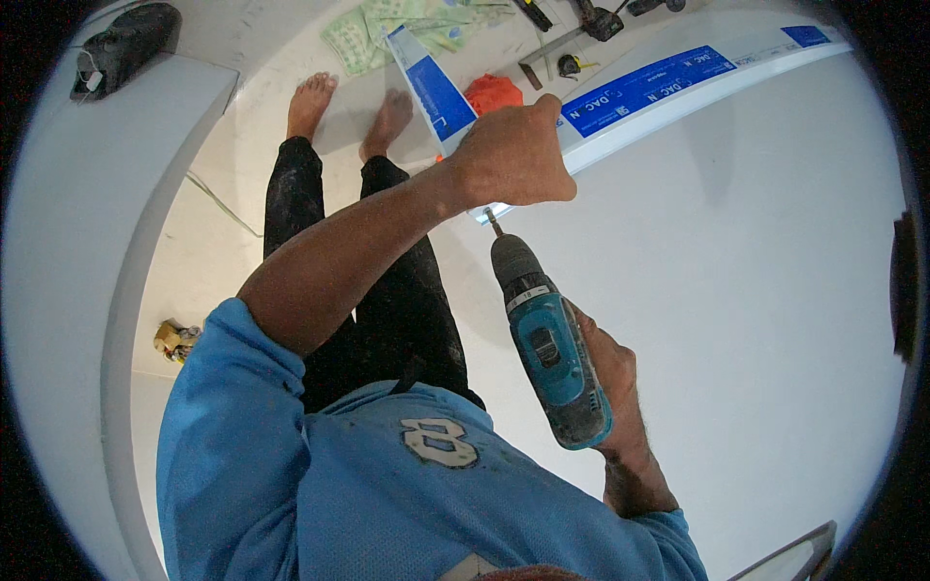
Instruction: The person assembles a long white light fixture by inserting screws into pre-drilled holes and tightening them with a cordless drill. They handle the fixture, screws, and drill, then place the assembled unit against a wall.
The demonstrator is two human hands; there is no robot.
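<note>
My left hand [518, 155] is closed over a white profile strip [765, 73] with blue protective film, near its end. From the hand this strip runs off to the upper right. A second white piece with blue film [431, 87] slants toward the upper left from behind the hand. In my right hand [610, 378] is a teal and black cordless drill [552, 353], its grip partly hidden. The drill points up and slightly left. Its bit [494, 223] meets or nearly meets the strip's end just below my left hand; contact I cannot tell.
A white wall [717, 320] fills the right side. On the floor lie a green patterned cloth [368, 39], an orange-red bundle [494, 94], a tape measure [572, 66], a metal square [548, 50] and a dark power tool [599, 21]. A black bag [126, 48] rests on a white ledge [68, 194].
</note>
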